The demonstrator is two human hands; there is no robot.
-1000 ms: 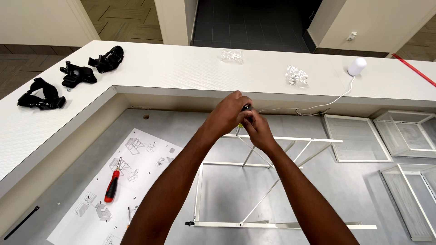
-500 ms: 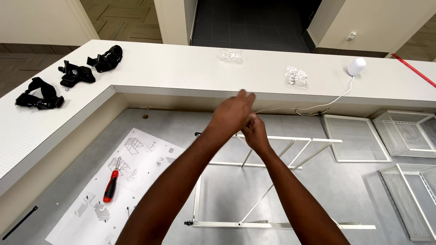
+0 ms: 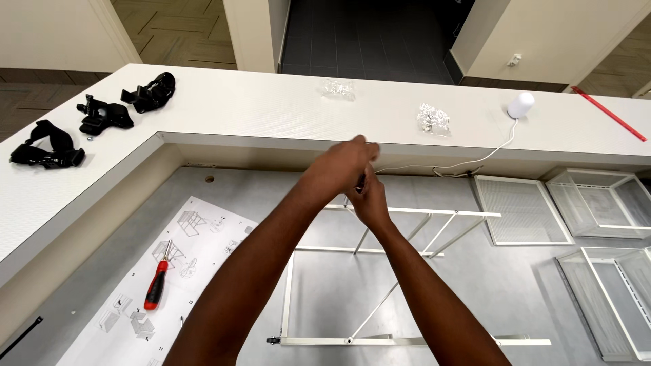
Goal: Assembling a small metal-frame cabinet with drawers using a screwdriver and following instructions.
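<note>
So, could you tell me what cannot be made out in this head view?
- What the left hand and right hand pinch at the white metal frame: hidden by the fingers.
- The instruction sheet drawings: too small.
- The clear bags contents: too small.
- The wire baskets: cut by the right edge.

A: Colours near the hands? The thin white metal rod frame [image 3: 407, 271] lies on the flat grey floor [image 3: 508, 285].

B: Noted. Left of it, the white instruction sheet with grey line drawings [image 3: 163, 285] carries a red-handled tool with a black grip band [image 3: 157, 283].

A: Far side, the long white finely speckled counter [image 3: 271, 108] holds three black strap mounts [image 3: 102, 115] at left.

B: Also two clear bags of silvery parts [image 3: 432, 118], a small white rounded device [image 3: 521, 105], and a red ruler strip [image 3: 610, 114] at far right. White mesh basket panels [image 3: 597, 203] at right.
</note>
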